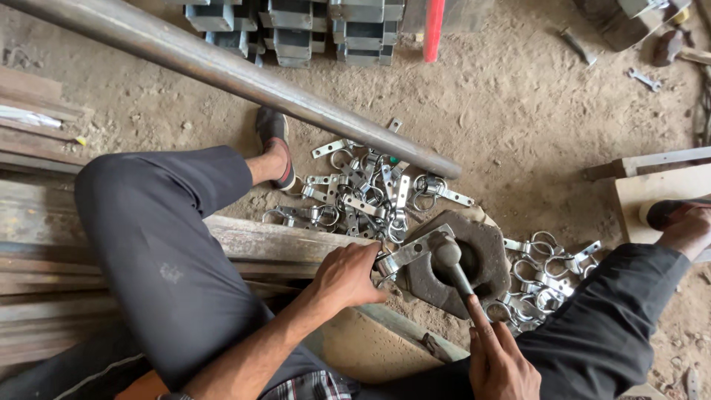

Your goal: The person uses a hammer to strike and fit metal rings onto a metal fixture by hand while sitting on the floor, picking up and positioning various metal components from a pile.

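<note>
Left hand (pixel 346 275) pinching a flat silver metal clamp strip (pixel 409 252) on the rusty iron block (pixel 492 259), right hand (pixel 502 363) at 5 o'clock — fist closed round a steel hammer (pixel 450 261), loose pile of clamps (pixel 363 194) at 12 o'clock

Silver-grey clamps (pixel 370 194) are scattered on a sandy brown floor (pixel 518 111). A rust-brown block (pixel 489 255) is seen beneath a dull grey hammer (pixel 453 267). Black trousers (pixel 170 252) and a black shoe (pixel 272 133) with a red rim are worn. A grey pipe (pixel 222 70), a red bar (pixel 433 30) and checked cloth (pixel 315 387) are shown.
</note>
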